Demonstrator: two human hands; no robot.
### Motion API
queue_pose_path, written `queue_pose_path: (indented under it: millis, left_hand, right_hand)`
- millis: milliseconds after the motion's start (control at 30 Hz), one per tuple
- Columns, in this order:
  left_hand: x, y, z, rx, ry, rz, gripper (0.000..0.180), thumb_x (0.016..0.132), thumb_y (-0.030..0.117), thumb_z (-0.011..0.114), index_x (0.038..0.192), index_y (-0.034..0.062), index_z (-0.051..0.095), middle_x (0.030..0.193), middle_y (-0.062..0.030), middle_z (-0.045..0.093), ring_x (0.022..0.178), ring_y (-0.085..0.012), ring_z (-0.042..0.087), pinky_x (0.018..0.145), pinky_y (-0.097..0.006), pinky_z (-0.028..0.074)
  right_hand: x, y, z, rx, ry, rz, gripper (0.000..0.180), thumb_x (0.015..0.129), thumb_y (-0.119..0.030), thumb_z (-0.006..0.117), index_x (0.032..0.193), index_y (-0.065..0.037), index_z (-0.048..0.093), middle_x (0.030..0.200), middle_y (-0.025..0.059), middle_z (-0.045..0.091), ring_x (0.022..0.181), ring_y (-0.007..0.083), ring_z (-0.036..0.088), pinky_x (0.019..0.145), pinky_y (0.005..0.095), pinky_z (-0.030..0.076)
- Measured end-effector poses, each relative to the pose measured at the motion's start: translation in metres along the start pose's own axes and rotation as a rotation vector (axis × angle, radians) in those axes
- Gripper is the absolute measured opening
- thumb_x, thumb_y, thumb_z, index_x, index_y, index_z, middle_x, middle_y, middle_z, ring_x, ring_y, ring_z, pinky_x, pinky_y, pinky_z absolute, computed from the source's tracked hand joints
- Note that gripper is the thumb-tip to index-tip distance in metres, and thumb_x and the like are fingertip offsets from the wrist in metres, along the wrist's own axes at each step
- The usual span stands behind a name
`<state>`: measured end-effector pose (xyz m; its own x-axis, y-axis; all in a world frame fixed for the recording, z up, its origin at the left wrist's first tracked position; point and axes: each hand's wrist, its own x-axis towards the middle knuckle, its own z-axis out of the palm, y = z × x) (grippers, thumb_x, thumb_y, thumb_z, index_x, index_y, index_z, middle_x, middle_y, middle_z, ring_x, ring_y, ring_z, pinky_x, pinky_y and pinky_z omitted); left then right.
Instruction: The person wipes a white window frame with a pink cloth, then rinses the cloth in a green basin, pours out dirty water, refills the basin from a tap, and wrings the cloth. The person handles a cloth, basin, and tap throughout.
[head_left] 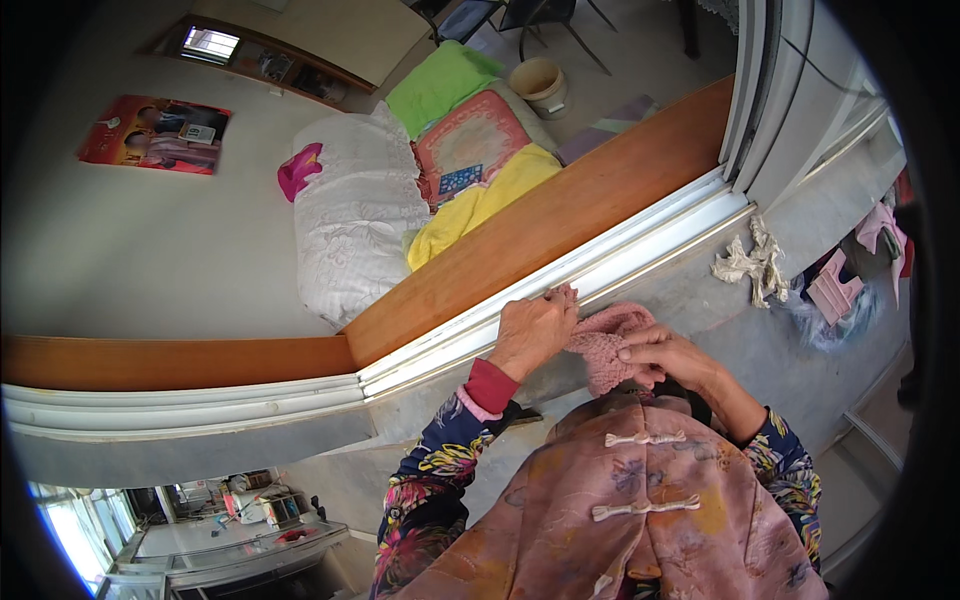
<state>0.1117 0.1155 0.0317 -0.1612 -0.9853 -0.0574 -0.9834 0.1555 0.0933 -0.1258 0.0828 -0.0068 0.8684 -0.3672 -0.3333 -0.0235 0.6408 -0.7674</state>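
One pink, nubbly knitted cloth (603,352) is pinched by fingers of the right hand (672,358), at four o'clock from the left hand (533,330), whose grip I cannot tell; handling it seems the step, calling next for steady fingers.

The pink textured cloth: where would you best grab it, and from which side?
I'd pinch the pink textured cloth at its arched far fold, coming from the white window track side. That fold looks soft and stands uncovered, while the right hand grips the right part and the left hand is close on the left.
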Motion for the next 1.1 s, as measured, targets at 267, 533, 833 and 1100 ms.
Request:
queue_pose_path:
  millis: [267,533,833,1100]
  left_hand:
    - [-0.006,0.024,-0.046,-0.894,0.029,-0.327,0.047,0.104,0.041,0.039,0.095,0.0024,0.065,0.062,-0.0159,0.063,0.063,-0.0307,0.063,0.062,-0.041,0.048]
    - [0.039,0.085,0.013,-1.381,-0.194,-0.139,0.046,0.105,0.042,0.04,0.115,0.0016,0.059,0.055,-0.0007,0.053,0.048,-0.0083,0.043,0.051,-0.026,0.038]
    - [-0.063,0.02,0.043,-1.373,-0.269,-0.289,0.034,0.104,0.029,0.046,0.123,0.0038,0.059,0.062,0.002,0.055,0.055,-0.0057,0.048,0.053,-0.024,0.038]
    - [-0.156,-0.019,0.041,-1.402,-0.162,-0.55,0.031,0.104,0.027,0.046,0.121,0.0063,0.062,0.065,0.0025,0.056,0.06,-0.004,0.048,0.054,-0.022,0.038]
  right_hand:
    - [-0.055,-0.107,-0.014,-0.479,0.159,-0.493,0.02,0.089,-0.018,0.068,0.082,0.001,0.065,0.09,0.0023,0.056,0.089,0.0134,0.052,0.081,0.03,0.04]
    - [-0.04,-0.147,-0.067,-0.639,0.505,-0.544,0.022,0.092,-0.02,0.061,0.085,0.001,0.061,0.097,0.0047,0.056,0.094,0.018,0.053,0.089,0.0317,0.039]
    - [-0.004,-0.09,-0.081,-1.504,0.382,-0.434,0.027,0.082,-0.018,0.071,0.104,-0.003,0.064,0.104,0.0203,0.065,0.097,0.0415,0.061,0.085,0.0459,0.049]
    - [0.01,-0.124,-0.021,-1.94,0.288,-0.38,0.019,0.074,-0.015,0.073,0.085,-0.002,0.065,0.097,0.0141,0.062,0.099,0.0322,0.059,0.088,0.0413,0.046]
